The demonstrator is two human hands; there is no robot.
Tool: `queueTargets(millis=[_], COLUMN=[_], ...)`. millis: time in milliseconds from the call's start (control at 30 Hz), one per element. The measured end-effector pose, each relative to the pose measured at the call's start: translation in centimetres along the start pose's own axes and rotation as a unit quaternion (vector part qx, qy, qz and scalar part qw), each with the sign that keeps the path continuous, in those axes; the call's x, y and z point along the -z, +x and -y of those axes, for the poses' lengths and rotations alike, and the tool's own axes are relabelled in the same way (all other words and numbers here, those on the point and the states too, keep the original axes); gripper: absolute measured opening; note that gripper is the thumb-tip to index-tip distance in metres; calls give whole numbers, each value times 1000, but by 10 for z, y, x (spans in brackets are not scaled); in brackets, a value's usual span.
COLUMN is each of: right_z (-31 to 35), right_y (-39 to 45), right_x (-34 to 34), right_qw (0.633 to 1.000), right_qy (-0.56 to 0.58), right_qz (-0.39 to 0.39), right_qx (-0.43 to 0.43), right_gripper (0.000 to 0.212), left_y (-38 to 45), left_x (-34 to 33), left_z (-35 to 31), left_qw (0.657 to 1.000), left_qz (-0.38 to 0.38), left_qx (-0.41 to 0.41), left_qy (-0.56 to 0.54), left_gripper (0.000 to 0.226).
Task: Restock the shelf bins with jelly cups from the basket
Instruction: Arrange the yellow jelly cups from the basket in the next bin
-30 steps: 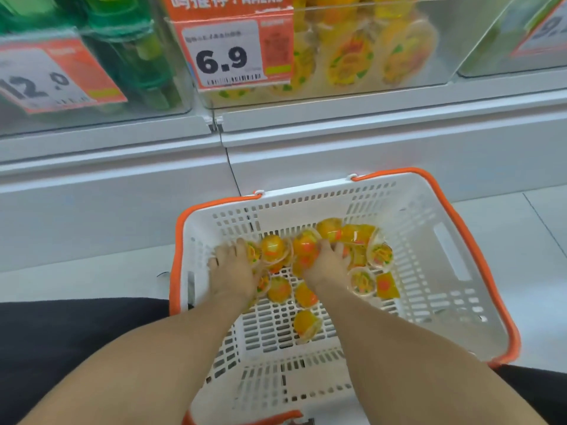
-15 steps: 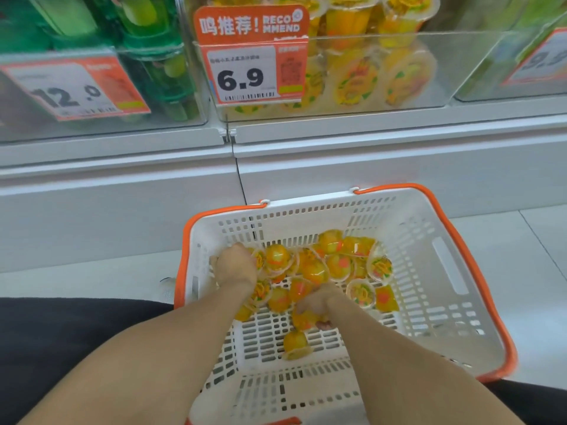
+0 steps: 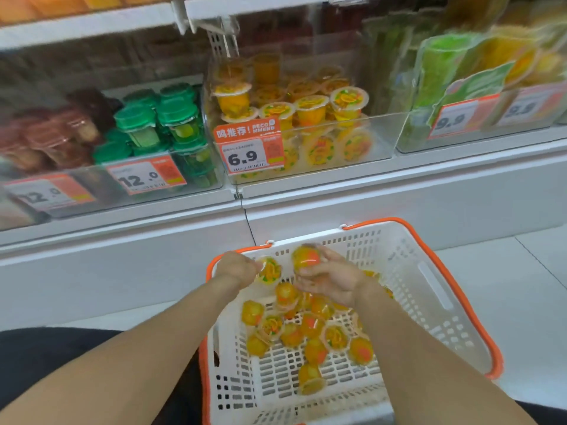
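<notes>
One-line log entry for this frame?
phase: lifting cups | left hand: holds jelly cup | right hand: holds second cup | basket: cups left

The single head-worn camera is looking forward and steeply down from above the person's forearms, sitting close over the white basket (image 3: 435, 289) at the lower centre and facing the shelf bins (image 3: 306, 161) just beyond it across the top of the wide-angle frame.

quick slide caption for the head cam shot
Left hand and right hand each lift an orange jelly cup from the white basket below the 6.9 shelf bin.
</notes>
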State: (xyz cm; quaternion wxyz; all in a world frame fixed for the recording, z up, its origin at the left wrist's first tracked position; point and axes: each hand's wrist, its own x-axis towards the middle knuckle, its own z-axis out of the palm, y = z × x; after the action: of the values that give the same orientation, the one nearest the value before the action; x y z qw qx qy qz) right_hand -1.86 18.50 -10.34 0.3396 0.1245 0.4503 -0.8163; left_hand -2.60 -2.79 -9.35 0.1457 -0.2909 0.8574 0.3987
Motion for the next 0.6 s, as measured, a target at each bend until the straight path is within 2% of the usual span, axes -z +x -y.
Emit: queueTargets(millis=[133, 267, 367, 500, 567, 600], right_z=[31, 57, 83, 116, 128, 134], right_y=[-12, -29, -46, -70, -78, -82], right_x=[-16, -39, -55, -72, -85, -92], right_qw=[996, 993, 988, 975, 955, 934], right_qy=[44, 25, -16, -57, -138, -183], right_qz=[56, 70, 82, 93, 44, 13], right_qx=[61, 92, 131, 194, 260, 305], right_gripper=[59, 30, 13, 19, 29, 41], left_y=[-17, -51, -79, -108, -119, -122], left_x=[24, 47, 70, 97, 103, 104], left_z=[-34, -68, -89, -105, -110, -113], left_qw=[998, 992, 988, 965, 934, 919], left_qz=[49, 100, 99, 128, 166, 183], left_qx=[-8, -58, -104, -87, -74, -69], left_qy=[-23, -55, -63, -212, -309, -343], left_gripper=[24, 27, 26, 27, 28, 28])
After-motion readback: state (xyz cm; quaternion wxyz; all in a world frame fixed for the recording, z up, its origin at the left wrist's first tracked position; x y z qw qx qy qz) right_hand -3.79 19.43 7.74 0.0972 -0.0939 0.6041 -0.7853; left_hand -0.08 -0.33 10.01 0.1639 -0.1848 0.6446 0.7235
